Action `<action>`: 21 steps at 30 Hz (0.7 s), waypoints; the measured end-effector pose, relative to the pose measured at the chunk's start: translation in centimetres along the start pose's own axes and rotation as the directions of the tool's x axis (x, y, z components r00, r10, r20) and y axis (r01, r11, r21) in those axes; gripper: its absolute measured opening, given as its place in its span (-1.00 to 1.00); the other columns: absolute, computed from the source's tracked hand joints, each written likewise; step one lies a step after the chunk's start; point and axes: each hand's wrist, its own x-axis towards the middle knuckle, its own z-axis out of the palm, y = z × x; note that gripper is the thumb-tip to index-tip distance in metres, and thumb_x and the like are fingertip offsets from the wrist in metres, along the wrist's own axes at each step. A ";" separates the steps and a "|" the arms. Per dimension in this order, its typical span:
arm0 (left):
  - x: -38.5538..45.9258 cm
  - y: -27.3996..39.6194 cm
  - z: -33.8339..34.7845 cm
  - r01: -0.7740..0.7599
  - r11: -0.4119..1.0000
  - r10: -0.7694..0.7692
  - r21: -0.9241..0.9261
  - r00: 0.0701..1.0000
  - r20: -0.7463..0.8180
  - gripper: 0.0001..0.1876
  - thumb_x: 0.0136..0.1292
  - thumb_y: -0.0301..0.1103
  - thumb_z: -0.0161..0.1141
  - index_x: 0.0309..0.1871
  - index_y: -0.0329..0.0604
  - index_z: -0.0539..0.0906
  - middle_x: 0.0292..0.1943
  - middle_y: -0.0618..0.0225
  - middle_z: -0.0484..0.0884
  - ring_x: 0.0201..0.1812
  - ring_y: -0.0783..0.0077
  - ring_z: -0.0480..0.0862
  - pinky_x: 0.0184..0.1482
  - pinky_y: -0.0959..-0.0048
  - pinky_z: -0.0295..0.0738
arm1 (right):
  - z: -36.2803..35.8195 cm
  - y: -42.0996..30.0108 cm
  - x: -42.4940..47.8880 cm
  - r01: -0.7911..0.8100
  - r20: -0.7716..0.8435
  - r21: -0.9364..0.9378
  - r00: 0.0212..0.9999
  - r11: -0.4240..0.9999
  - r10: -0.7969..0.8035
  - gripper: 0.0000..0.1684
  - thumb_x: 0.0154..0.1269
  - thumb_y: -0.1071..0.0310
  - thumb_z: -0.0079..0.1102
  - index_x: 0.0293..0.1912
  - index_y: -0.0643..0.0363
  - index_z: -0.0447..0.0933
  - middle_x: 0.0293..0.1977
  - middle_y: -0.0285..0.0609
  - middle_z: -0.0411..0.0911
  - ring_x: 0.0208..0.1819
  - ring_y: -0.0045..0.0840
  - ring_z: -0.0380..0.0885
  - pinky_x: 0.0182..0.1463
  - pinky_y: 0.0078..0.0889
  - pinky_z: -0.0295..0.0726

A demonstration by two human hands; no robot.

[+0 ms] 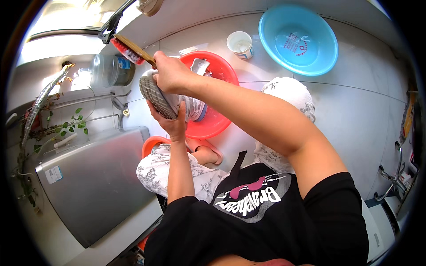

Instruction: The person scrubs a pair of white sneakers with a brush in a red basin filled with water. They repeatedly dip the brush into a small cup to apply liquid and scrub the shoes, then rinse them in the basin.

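My left hand (pixel 171 124) grips a shoe (pixel 157 94) near one end, its grey treaded sole turned outward to the left. Across the shoe's far end is my right hand (pixel 173 73), closed around the handle of a wooden scrub brush (pixel 133 48). The brush's red and white bristles face down and left, off the sole. Just beyond the hands, a red plastic basin (pixel 221 123) stands on the floor. In it lie a whitish object (pixel 200 66) and a pale item with a blue edge (pixel 200 114), both partly hidden by my right arm and the shoe.
A white tub (pixel 240 45) and a light blue basin (pixel 329 43) stand beyond the red basin. An orange container (pixel 153 146) sits by my left leg. At left are a grey appliance (pixel 100 186), a large clear water bottle (pixel 106 70) and a trailing plant (pixel 78 123).
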 end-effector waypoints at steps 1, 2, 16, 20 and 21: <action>-0.1 0.1 0.1 0.017 0.997 -0.021 -0.082 0.999 -0.042 0.07 -0.12 -0.32 0.55 0.44 -0.29 0.11 0.31 0.04 0.26 0.30 0.13 0.34 0.33 0.25 0.24 | -0.1 -0.2 -0.1 -0.042 0.015 -0.017 0.999 0.999 0.042 -0.55 0.12 0.45 0.21 -0.01 0.40 0.33 -0.13 0.25 0.56 -0.01 0.00 0.56 0.04 -0.14 0.55; 0.4 -0.6 -0.1 -0.057 0.985 0.051 0.161 0.998 0.041 0.05 -0.11 -0.33 0.55 0.44 -0.28 0.12 0.30 0.05 0.28 0.30 0.15 0.35 0.32 0.27 0.26 | -0.3 -0.3 -0.3 -0.083 0.030 -0.036 0.996 0.996 0.084 -0.58 0.17 0.43 0.19 -0.02 0.40 0.32 -0.14 0.25 0.56 -0.01 0.01 0.55 0.05 -0.13 0.53; 0.5 -3.1 0.7 0.049 0.978 -0.072 0.201 0.991 0.110 -0.17 -0.06 -0.41 0.49 0.30 -0.28 0.28 0.24 0.11 0.40 0.28 0.20 0.41 0.30 0.31 0.28 | 0.2 -1.6 -2.6 0.347 -0.269 -0.216 0.877 0.913 -0.397 -0.77 0.22 0.52 0.14 -0.14 0.35 0.35 -0.21 0.12 0.43 -0.21 -0.05 0.48 -0.14 -0.06 0.52; 2.3 3.1 5.1 0.298 0.954 -0.295 0.008 0.937 0.187 -0.35 0.17 -0.30 0.35 0.30 -0.23 0.34 0.24 0.26 0.44 0.24 0.28 0.45 0.26 0.32 0.34 | -1.1 -2.4 -2.6 0.300 -0.325 -0.128 0.888 0.945 -0.325 -0.73 0.26 0.47 0.15 -0.06 0.17 0.37 -0.16 0.02 0.35 -0.23 -0.13 0.51 -0.22 -0.13 0.54; 2.5 3.1 5.8 0.454 0.865 -0.414 -0.214 0.887 0.206 -0.36 0.17 -0.30 0.36 0.29 -0.22 0.35 0.21 0.27 0.47 0.20 0.29 0.48 0.25 0.30 0.35 | -1.1 -3.0 -2.7 0.299 -0.322 -0.062 0.897 0.952 -0.303 -0.72 0.27 0.45 0.15 -0.04 0.19 0.36 -0.16 0.04 0.35 -0.23 -0.09 0.51 -0.21 -0.11 0.54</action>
